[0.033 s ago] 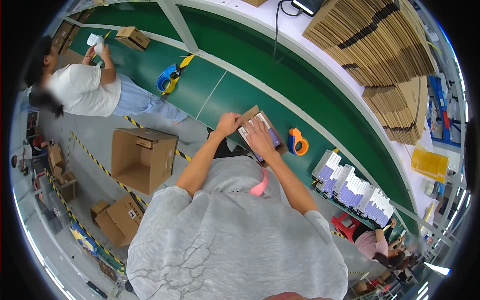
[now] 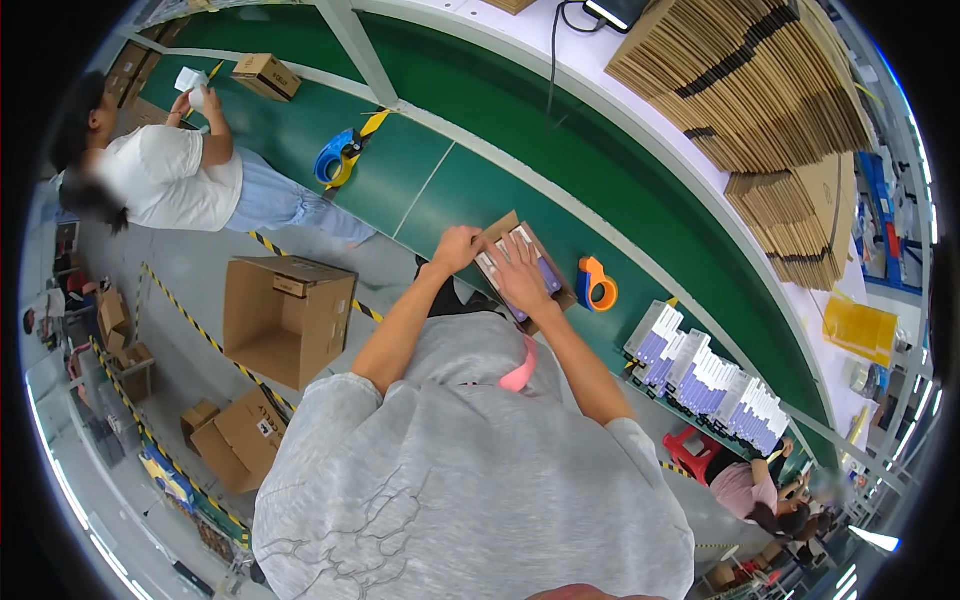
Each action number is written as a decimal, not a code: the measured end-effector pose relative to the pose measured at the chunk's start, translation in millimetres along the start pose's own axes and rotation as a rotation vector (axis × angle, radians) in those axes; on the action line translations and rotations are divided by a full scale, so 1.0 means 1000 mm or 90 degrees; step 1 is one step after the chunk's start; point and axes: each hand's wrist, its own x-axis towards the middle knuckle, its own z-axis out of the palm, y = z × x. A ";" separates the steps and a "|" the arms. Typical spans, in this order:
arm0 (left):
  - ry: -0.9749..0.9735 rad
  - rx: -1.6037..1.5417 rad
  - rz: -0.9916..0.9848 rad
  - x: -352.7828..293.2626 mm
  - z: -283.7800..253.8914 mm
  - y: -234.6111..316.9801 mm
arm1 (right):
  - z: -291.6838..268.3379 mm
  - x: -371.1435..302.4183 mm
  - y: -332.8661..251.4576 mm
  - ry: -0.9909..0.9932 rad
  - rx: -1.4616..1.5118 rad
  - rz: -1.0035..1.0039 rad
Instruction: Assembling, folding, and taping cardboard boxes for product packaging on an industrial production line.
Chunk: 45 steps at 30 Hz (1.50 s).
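Note:
A small open cardboard box (image 2: 501, 226) rests on the green work table in front of me, filled with white-and-purple packets (image 2: 549, 278). At the box's left edge, my left hand (image 2: 459, 248) is closed with its fingertips gripping the cardboard. My right hand (image 2: 518, 275) lies over the packets inside, fingers spread and pressed flat on their tops. It covers part of the contents. Just right of the box stands an orange-and-blue tape dispenser (image 2: 597, 285).
Rows of white-and-purple packets (image 2: 705, 380) stand farther right. A blue tape dispenser (image 2: 337, 158) and a closed carton (image 2: 266, 77) are left, near a co-worker (image 2: 170, 165). A large open carton (image 2: 325, 335) sits behind-left. Flat cardboard stacks (image 2: 745, 90) lie on the upper shelf.

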 end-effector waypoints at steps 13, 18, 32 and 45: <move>0.021 0.043 -0.034 -0.006 0.001 0.005 | 0.047 -0.036 0.033 -0.099 -0.086 -0.047; 0.014 0.158 -0.005 -0.001 0.015 0.003 | 0.045 -0.026 0.029 -0.178 -0.128 -0.031; 0.429 -0.396 -0.403 -0.001 -0.088 -0.187 | -0.101 -0.052 0.002 0.175 0.465 0.127; -0.472 -0.330 -0.164 -0.045 0.038 -0.057 | -0.446 -0.101 0.163 0.539 -0.430 0.241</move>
